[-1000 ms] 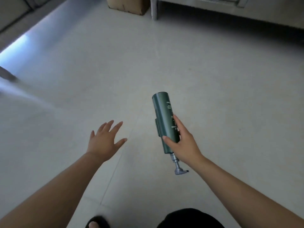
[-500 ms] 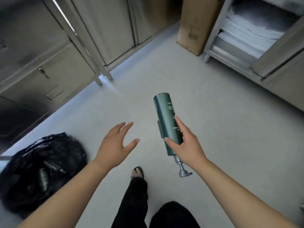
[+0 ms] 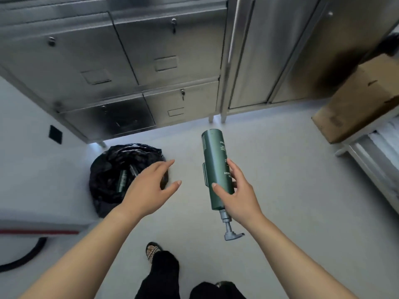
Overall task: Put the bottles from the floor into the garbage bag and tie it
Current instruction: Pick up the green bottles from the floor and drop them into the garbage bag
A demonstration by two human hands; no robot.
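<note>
Right hand (image 3: 238, 194) gripping green pump bottle (image 3: 217, 167) (pump downward); left hand (image 3: 149, 188) empty, fingers spread, above black garbage bag (image 3: 108, 169)

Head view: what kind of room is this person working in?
Probably a storage or back room: steel lockers with keyed doors line the wall, a cardboard box stands at the right, and what look like folded white cloths lie on a low shelf.

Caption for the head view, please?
Right hand holds green pump bottle pump-down; open left hand extends toward garbage bag.
</note>
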